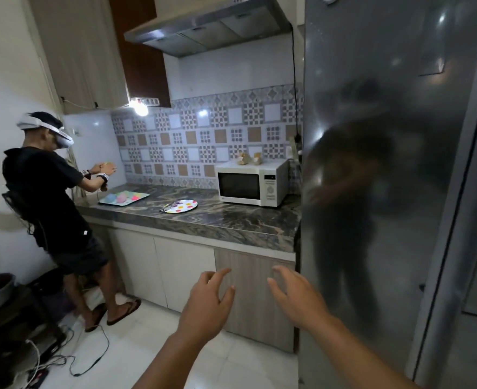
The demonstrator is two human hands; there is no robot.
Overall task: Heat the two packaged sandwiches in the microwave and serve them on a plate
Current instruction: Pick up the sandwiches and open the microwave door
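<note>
Empty hands point(255, 297) (fingers spread) face microwave point(250, 183).

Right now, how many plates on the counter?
1: a polka-dot plate mid-counter, left of the microwave. The flat tray further left isn't counted.

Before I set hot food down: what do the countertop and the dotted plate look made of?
Countertop: polished stone, likely marble or granite, judging by the swirling veins and gloss. Plate: white with coloured dots, possibly melamine or ceramic; too small to tell.
</note>
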